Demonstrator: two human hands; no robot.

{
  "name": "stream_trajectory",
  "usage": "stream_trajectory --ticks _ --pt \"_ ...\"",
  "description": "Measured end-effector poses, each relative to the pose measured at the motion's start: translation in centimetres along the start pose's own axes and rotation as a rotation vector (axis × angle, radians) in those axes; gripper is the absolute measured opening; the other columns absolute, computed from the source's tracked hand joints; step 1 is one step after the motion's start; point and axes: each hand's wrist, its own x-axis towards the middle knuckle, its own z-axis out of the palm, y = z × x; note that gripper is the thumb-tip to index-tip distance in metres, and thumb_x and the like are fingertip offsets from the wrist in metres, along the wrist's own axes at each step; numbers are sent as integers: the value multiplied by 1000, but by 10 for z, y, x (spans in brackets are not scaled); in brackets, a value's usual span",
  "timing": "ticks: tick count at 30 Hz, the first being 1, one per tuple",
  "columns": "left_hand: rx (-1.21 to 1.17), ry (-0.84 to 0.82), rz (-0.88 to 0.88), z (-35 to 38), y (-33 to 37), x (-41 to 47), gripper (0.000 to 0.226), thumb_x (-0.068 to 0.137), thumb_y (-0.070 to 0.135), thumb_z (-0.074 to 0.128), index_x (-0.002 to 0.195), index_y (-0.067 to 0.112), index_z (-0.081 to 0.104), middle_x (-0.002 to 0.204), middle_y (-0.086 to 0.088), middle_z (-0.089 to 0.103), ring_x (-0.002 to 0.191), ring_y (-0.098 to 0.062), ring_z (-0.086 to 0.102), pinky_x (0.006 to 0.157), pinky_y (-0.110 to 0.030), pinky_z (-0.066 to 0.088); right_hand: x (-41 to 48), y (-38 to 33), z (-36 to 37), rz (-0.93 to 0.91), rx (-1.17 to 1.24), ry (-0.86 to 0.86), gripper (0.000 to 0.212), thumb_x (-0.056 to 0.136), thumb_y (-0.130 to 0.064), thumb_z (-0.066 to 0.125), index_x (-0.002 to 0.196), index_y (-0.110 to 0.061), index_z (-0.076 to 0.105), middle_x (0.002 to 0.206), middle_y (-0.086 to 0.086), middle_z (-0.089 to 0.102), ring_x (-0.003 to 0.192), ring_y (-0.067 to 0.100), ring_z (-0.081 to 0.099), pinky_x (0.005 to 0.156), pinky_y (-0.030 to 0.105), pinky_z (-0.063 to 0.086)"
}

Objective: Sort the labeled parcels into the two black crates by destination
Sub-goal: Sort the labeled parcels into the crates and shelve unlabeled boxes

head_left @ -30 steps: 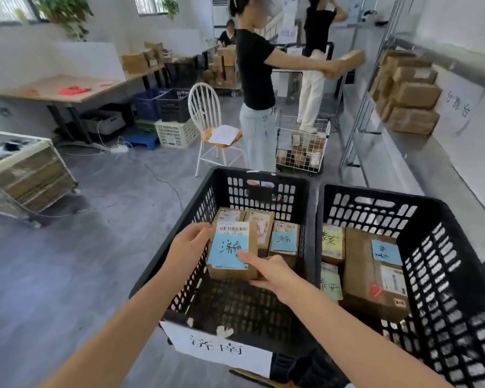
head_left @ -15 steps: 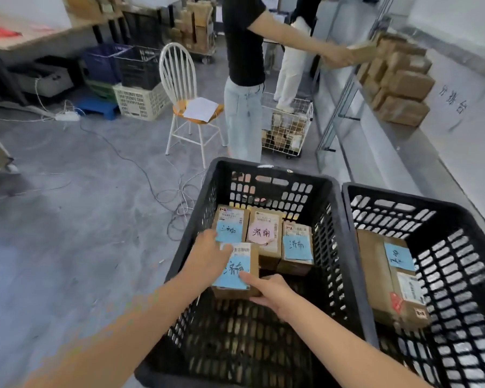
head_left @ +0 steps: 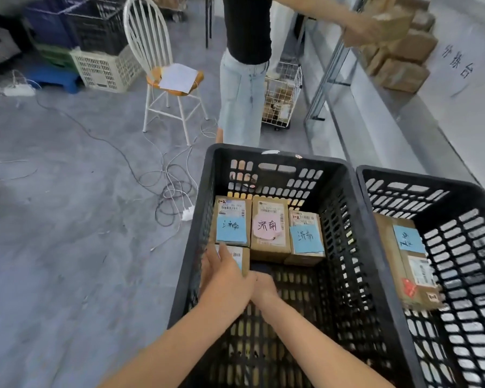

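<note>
Two black crates stand side by side, the left crate [head_left: 277, 156] and the right crate [head_left: 403, 179]. The left one holds a far row of three parcels: blue label [head_left: 231, 225], pink label [head_left: 267, 226], blue label [head_left: 305, 237]. A fourth small parcel [head_left: 242, 258] lies just in front of that row against the crate's left wall. My left hand [head_left: 224, 273] rests over its top and my right hand [head_left: 263, 287] is at its near end, fingers partly hidden. In the right crate lies a large parcel [head_left: 389, 247] with a blue label.
A person [head_left: 244, 79] in a black top and jeans stands just beyond the crates, holding a box [head_left: 381, 26] toward a shelf of stacked boxes [head_left: 401, 63]. A white chair [head_left: 163, 65], a wire cart [head_left: 282, 93], floor cables [head_left: 174, 186] and stacked baskets [head_left: 104, 65] lie left.
Both hands have lowered the blue-labelled parcel into the left crate, down against its left wall in front of the far row. My view has tilted down and closer.
</note>
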Motion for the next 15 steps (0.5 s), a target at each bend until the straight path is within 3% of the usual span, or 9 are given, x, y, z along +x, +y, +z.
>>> stream_trajectory --ticks 3,6,8,12,15 --pt "106 -85 5 4 3 -1 84 93 36 50 154 10 0 161 -8 -3 149 -26 2 121 -44 19 2 -6 -10 -41 -8 -67 12 94 -16 62 103 -15 69 110 5 70 103 19 64 87 28 51" --pt "75 -154 34 1 -1 -2 87 92 37 53 155 12 -1 161 -5 -5 149 -25 -2 121 -44 18 -1 -6 -27 -58 -189 -102 66 86 -31 72 144 -12 46 142 3 52 135 22 47 105 33 43" --pt "53 -177 59 -3 -1 2 92 88 39 59 154 10 3 161 -7 -1 148 -26 0 120 -45 21 -11 -9 -43 -83 -270 -83 88 83 -45 73 153 -13 31 156 4 36 142 21 36 114 37 35" --pt "146 -154 156 -17 13 14 93 88 39 62 153 4 5 160 -13 7 148 -28 4 121 -38 12 -47 -24 -87 -233 -292 -49 72 89 -39 69 150 -15 38 153 0 41 139 14 40 107 26 33" --pt "122 -124 305 -34 42 9 81 90 31 63 150 5 16 152 -11 23 141 -26 19 114 -33 18 -92 -33 -131 -355 -287 51 60 92 -38 66 146 -23 43 148 -8 46 135 10 43 108 28 35"
